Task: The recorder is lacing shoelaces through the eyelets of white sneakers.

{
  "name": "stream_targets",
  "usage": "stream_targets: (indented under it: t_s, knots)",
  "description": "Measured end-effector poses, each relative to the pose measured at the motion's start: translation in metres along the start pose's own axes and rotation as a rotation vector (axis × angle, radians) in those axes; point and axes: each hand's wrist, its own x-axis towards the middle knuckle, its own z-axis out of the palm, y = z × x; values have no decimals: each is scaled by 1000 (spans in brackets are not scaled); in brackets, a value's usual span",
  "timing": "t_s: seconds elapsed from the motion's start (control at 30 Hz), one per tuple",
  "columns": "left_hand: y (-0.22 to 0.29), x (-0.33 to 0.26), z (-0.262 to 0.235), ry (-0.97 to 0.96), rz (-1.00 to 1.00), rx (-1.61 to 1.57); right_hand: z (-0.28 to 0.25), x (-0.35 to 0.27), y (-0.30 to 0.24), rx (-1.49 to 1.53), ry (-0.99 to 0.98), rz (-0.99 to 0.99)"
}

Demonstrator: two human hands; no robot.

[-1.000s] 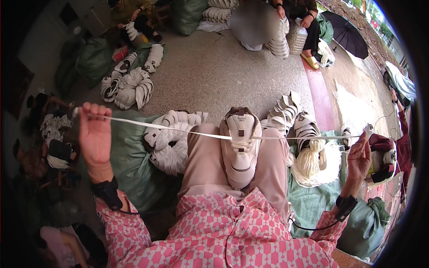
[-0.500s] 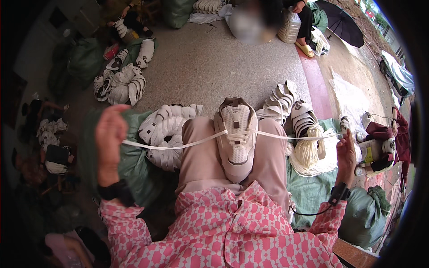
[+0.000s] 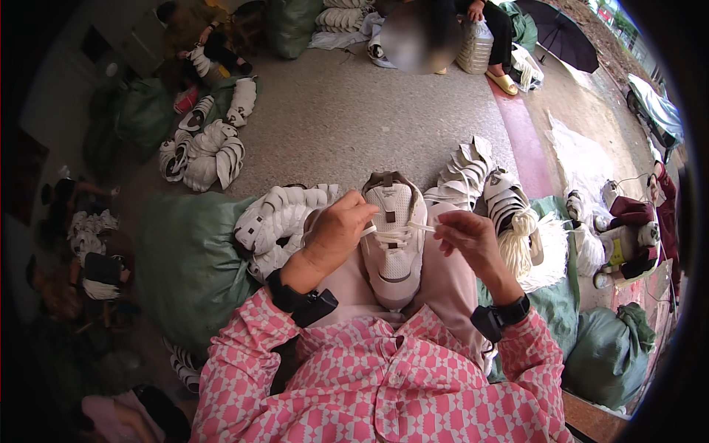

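A white shoe upper (image 3: 391, 260) with brown trim stands between my knees, its tongue end pointing away from me. White shoelace (image 3: 392, 238) crosses its lower eyelets in a few rows. At the shoe's left edge, my left hand (image 3: 336, 230) pinches one lace end between thumb and fingertips. My right hand (image 3: 473, 240) is on the other side, its thumb and finger closed on the other lace end close to the eyelets. Both hands are just above my thighs.
Stacked shoe uppers (image 3: 277, 221) lie left of my knees by a green sack (image 3: 188, 273). More nested uppers (image 3: 465, 173) and a bundle of white laces (image 3: 521, 244) lie on the right. Several people sit around, one near a clear plastic jug (image 3: 475, 48).
Both hands have come inward from wide apart to beside the shoe. The laces, stretched out sideways before, are now gripped close to the eyelets.
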Motion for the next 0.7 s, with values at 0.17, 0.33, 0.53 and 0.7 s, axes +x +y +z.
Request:
stream_targets:
  t_s: [0.17,0.33,0.53,0.7]
  knots:
    - [2,-1,10,-28,-136,89,33,12,-3,-179,18,14]
    - [7,4,16,-48,-114,243,46,21,-10,-662,63,-308]
    - [-9,13,19,-57,-165,61,56,34,-8,-956,98,-540]
    - [-26,-5,41,-37,-581,-429,59,35,12,-993,142,-503]
